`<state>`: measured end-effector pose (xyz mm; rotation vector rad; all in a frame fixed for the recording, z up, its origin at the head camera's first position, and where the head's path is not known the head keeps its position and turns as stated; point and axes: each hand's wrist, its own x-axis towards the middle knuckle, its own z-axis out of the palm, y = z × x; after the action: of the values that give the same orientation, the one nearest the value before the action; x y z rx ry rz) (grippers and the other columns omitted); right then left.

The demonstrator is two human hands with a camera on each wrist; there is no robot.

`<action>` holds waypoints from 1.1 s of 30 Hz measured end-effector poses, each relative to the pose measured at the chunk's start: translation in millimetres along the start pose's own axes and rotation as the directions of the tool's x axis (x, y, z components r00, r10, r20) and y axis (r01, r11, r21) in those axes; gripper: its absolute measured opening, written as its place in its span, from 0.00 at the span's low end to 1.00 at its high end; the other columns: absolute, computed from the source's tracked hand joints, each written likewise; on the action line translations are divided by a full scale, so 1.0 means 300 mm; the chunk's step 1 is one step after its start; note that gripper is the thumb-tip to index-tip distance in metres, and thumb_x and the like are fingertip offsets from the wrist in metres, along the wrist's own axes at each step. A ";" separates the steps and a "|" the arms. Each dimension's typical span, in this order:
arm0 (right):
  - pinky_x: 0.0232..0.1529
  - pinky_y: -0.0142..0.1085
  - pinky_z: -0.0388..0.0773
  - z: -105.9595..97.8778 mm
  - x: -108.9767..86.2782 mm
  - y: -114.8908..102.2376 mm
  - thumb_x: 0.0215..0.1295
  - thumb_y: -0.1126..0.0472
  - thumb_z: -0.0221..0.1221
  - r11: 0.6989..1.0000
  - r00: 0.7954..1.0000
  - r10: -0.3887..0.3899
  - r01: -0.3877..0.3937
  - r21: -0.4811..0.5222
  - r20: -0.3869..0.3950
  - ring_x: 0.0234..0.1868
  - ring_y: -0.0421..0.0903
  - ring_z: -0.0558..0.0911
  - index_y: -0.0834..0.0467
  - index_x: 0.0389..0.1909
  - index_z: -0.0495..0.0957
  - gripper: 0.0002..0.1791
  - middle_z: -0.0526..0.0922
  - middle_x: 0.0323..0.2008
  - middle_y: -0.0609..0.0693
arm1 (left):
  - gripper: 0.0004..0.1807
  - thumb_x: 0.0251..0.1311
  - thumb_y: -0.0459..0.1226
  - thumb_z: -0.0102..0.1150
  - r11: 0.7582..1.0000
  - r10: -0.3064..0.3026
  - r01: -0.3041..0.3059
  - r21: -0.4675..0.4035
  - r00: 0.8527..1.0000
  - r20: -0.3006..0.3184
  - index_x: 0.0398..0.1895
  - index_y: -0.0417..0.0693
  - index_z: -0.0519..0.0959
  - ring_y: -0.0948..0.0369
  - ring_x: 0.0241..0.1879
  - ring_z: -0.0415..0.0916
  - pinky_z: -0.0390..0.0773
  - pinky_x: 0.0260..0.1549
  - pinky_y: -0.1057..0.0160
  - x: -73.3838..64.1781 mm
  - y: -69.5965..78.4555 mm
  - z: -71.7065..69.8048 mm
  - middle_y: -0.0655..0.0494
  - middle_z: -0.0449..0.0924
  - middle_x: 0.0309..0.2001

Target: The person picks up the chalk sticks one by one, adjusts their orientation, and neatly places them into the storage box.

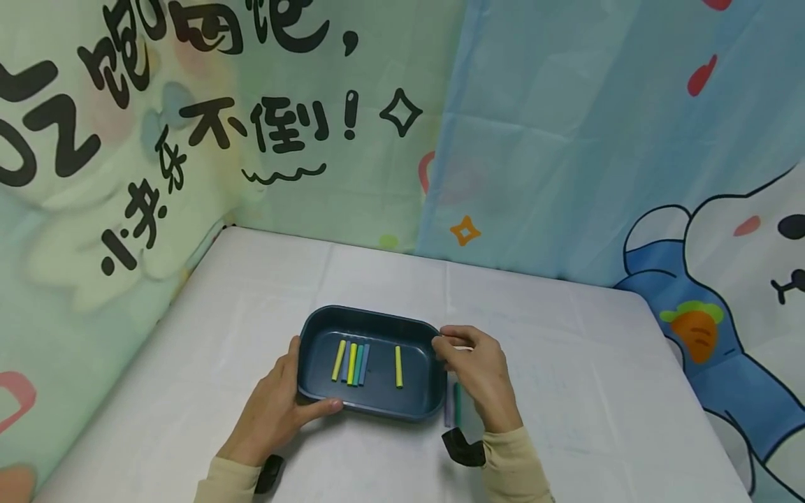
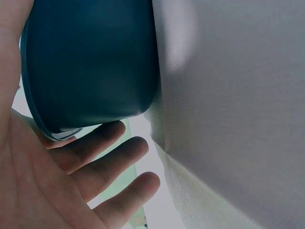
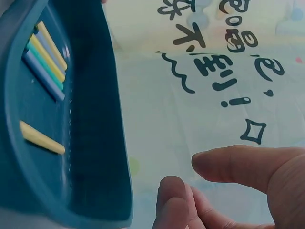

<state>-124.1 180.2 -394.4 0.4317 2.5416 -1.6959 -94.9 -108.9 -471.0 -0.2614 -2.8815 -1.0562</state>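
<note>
A dark blue tray [image 1: 380,367] sits on the white tabletop. Several chalk sticks lie inside it: a row of yellow, purplish, green [image 1: 358,366] and blue on the left, and a lone yellow chalk stick [image 1: 399,367] right of centre. My left hand [image 1: 267,412] holds the tray's left end, thumb along the near rim and fingers at the side wall [image 2: 95,62]. At the right end, my right hand [image 1: 483,374] hovers by the rim. The right wrist view shows its thumb and fingers bent loosely, a gap between them and nothing held.
Just right of the tray, a purple stick [image 1: 448,405] and a green stick [image 1: 457,405] lie on the white tablecloth [image 1: 566,391], partly under the right hand. Printed fabric walls [image 1: 534,140] enclose the table at the back and left. Each wrist carries a black mount [image 1: 464,448].
</note>
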 end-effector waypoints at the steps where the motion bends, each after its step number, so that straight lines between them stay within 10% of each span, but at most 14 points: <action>1: 0.42 0.43 0.77 -0.006 -0.001 0.004 0.57 0.51 0.62 1.000 1.000 0.002 -0.002 -0.007 -0.003 0.40 0.52 0.81 0.53 0.49 0.78 0.19 0.81 0.41 0.52 | 0.68 0.36 0.74 0.56 1.000 0.000 0.000 0.002 1.000 0.002 0.74 0.46 0.41 0.49 0.58 0.67 0.70 0.53 0.50 0.000 -0.001 0.000 0.42 0.62 0.64; 33: 0.34 0.34 0.74 -0.104 0.006 0.241 0.57 0.50 0.62 0.957 0.992 0.113 -0.123 -0.264 -0.052 0.34 0.43 0.80 0.59 0.48 0.79 0.22 0.83 0.37 0.51 | 0.69 0.35 0.75 0.55 1.000 -0.012 0.011 0.019 1.000 0.012 0.74 0.45 0.41 0.49 0.60 0.65 0.69 0.54 0.50 0.002 -0.001 0.001 0.42 0.60 0.65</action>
<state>-103.6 234.8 -447.2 0.5845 2.6581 -1.2926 -95.5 -108.9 -471.5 -0.2516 -2.9059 -1.0315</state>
